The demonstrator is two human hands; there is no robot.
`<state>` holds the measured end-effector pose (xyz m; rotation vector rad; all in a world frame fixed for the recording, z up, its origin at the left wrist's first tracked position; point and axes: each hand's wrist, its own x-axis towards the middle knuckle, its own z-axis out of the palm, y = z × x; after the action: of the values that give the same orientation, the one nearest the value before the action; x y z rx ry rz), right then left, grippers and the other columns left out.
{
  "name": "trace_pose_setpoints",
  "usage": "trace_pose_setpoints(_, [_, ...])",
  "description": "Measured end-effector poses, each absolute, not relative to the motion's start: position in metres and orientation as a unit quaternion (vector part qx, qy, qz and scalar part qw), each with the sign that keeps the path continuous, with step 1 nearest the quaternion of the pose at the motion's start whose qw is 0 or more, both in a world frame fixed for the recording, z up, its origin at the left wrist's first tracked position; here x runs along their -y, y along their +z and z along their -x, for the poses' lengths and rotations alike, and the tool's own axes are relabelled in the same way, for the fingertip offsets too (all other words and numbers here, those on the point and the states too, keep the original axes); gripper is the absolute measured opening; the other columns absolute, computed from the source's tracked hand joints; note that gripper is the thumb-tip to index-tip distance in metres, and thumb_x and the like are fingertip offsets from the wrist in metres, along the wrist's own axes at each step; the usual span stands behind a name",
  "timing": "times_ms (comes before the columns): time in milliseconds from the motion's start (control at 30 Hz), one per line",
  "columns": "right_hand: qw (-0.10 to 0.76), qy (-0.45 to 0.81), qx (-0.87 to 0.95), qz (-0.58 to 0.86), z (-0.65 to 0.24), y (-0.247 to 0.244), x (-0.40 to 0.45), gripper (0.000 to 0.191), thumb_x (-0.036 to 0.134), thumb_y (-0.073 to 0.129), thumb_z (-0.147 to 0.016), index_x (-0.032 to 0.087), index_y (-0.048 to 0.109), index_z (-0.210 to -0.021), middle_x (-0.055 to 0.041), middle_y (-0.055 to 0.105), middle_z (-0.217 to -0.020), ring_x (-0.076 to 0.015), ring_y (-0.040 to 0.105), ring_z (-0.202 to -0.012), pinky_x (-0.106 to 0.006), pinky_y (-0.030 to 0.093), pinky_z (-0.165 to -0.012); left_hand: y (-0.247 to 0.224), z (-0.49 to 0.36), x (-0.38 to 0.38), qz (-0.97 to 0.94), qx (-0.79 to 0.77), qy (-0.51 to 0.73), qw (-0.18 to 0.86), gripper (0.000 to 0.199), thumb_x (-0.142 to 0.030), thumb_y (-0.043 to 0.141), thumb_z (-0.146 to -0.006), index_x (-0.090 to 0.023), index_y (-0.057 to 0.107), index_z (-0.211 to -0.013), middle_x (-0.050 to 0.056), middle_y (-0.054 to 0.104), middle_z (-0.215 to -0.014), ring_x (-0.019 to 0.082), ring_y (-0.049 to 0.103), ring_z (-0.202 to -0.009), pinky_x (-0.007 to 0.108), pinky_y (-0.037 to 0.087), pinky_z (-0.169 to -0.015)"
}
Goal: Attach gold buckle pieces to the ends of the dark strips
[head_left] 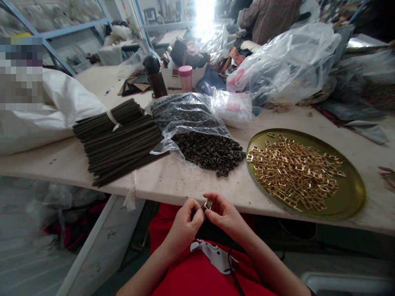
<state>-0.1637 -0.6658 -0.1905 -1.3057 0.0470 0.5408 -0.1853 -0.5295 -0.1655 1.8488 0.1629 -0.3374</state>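
Close together at the table's front edge, my two hands work on one small piece. Between the fingertips of my right hand [224, 211] is a gold-coloured rectangular buckle [207, 204]. My left hand [189, 218] is closed, its thumb and fingers pinching a dark strap that is mostly hidden and meets the buckle. Beyond my hands lies a heap of small dark loops [210, 151], spilling from a clear plastic bag [191, 113]. To the right, a round gold-toned tray [353, 195] bears many loose gold buckles [296, 172]. Bundled dark strips [120, 142] lie to the left.
Behind the bag stand a dark bottle [156, 78] and a pink-lidded jar [185, 79]. A large clear plastic bag [286, 61] fills the back right. White sacking [64, 107] covers the left side. Another person's brown-clothed back [273, 20] shows at the far side.
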Motion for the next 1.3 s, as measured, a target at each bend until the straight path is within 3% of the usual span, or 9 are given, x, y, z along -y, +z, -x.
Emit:
trace_pose_setpoints(433, [0.732,0.227,-0.017,0.642,0.164,-0.195,0.667,0.032,0.025,0.058,-0.066,0.019,0.049,-0.097,0.0026,0.053,-0.073,-0.0102,0.048,-0.061,-0.024,0.037,-0.056,-0.169,0.183,0.529,-0.801,-0.057,-0.159,0.574,0.012,-0.025,0.040,-0.078,-0.019,0.039,-0.068,-0.004,0.040,-0.063,0.011,0.038,-0.061,0.024,0.032,-0.055])
trace_pose_setpoints(867, [0.711,0.269,-0.002,0.650,0.162,-0.196,0.675,0.016,0.027,0.054,-0.070,0.019,0.047,-0.081,0.0048,0.048,-0.063,-0.0092,0.042,-0.055,-0.022,0.032,-0.051,-0.171,0.184,0.522,-0.800,-0.014,-0.196,0.567,0.003,-0.019,0.046,-0.077,-0.017,0.047,-0.079,-0.002,0.050,-0.071,0.011,0.046,-0.066,0.022,0.037,-0.058])
trace_pose_setpoints(1033, [0.690,0.258,-0.006,0.676,0.161,-0.199,0.680,0.014,0.029,0.053,-0.072,0.019,0.046,-0.080,0.0067,0.042,-0.056,-0.0080,0.036,-0.049,-0.021,0.026,-0.045,-0.174,0.182,0.511,-0.721,-0.023,-0.231,0.653,0.026,-0.017,0.047,-0.078,-0.016,0.049,-0.103,0.004,0.058,-0.096,0.013,0.056,-0.081,0.026,0.044,-0.073])
trace_pose_setpoints(1100, [0.685,0.251,-0.005,0.684,0.162,-0.200,0.680,0.015,0.031,0.053,-0.073,0.019,0.046,-0.079,0.0067,0.041,-0.056,-0.0081,0.036,-0.049,-0.021,0.026,-0.045,-0.174,0.181,0.505,-0.705,-0.040,-0.257,0.660,0.030,-0.019,0.048,-0.079,-0.015,0.048,-0.108,0.006,0.060,-0.096,0.014,0.058,-0.079,0.028,0.045,-0.072])
trace_pose_setpoints(1300, [0.643,0.221,0.035,0.733,0.164,-0.203,0.679,0.008,0.027,0.050,-0.077,0.019,0.047,-0.078,0.0041,0.045,-0.060,-0.0096,0.040,-0.053,-0.022,0.031,-0.047,-0.167,0.178,0.500,-0.726,-0.061,-0.286,0.623,0.024,-0.028,0.054,-0.079,-0.012,0.059,-0.096,0.005,0.064,-0.086,0.013,0.057,-0.071,0.025,0.045,-0.065])
